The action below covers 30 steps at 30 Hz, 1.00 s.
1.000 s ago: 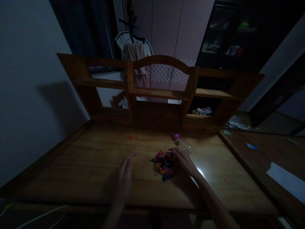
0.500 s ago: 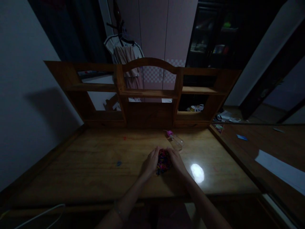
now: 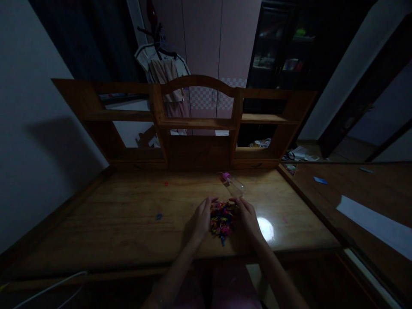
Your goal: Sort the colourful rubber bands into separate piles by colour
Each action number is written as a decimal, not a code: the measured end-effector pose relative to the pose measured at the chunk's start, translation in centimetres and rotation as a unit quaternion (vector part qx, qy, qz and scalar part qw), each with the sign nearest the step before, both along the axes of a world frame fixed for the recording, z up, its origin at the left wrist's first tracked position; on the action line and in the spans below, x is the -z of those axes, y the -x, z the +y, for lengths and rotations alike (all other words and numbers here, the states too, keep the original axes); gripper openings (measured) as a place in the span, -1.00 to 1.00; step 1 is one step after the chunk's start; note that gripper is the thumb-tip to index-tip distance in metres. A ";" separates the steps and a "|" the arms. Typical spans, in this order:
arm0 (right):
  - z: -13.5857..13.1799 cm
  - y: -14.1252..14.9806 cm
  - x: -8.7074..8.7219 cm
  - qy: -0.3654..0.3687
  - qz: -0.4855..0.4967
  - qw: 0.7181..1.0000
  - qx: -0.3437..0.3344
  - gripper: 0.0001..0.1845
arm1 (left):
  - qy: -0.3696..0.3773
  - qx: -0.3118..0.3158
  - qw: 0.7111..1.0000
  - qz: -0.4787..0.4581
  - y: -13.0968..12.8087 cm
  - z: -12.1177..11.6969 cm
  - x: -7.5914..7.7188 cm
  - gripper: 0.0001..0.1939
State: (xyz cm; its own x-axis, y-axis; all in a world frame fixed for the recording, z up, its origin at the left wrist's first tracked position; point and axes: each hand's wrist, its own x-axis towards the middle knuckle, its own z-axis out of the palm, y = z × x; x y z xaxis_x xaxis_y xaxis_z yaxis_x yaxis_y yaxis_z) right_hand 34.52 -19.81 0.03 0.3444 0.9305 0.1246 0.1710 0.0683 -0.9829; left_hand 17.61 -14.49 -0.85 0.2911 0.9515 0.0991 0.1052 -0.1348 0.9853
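Near, on desk (image 3: 128, 201): multicol. pile (image 3: 222, 219), flanked by L hand (image 3: 202, 216) and R hand (image 3: 247, 214), both loosely cupped, fingers slightly curved, palms apart. Well L of pile: small blue bit (image 3: 159, 216). Just beyond R hand: clear bottle (image 3: 236, 186) w/ pink cap (image 3: 226, 176), on its side. Farther L: red bit (image 3: 166, 183). At rear of desk: wooden shelf (image 3: 199, 150). Behind: clothes (image 3: 164, 71), pink wardrobe (image 3: 202, 43).

Glossy wooden desk (image 3: 122, 214), smooth plastic-looking bottle (image 3: 236, 186), matt paper sheet (image 3: 370, 220), matt wall (image 3: 28, 163); cloth shirt (image 3: 144, 55)
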 end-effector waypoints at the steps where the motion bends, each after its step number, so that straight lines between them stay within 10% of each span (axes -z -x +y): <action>1: -0.3 -0.3 -0.3 -0.004 -0.011 1.000 0.007 -0.52 | 0.013 -0.023 0.999 -0.022 1.1 -0.2 -0.2 -0.38; 8: -3.7 -0.6 -2.6 -0.014 -0.076 0.997 -0.005 -0.68 | -0.046 -0.053 0.995 0.075 7.7 -4.7 -1.2 -0.68; 15: -5.3 -1.5 -2.6 -0.037 -0.224 0.974 -0.017 -0.79 | -0.183 0.190 0.949 0.176 5.2 -10.2 -1.6 -0.79; 21: -5.3 -0.4 -3.2 -0.052 -0.300 0.948 -0.090 -0.74 | -0.256 0.124 0.927 0.243 3.7 -9.9 0.5 -0.71; 30: -3.8 0.6 -1.2 -0.049 -0.352 0.930 -0.096 -0.71 | -0.138 0.074 0.979 0.128 4.4 -9.5 -0.2 -0.76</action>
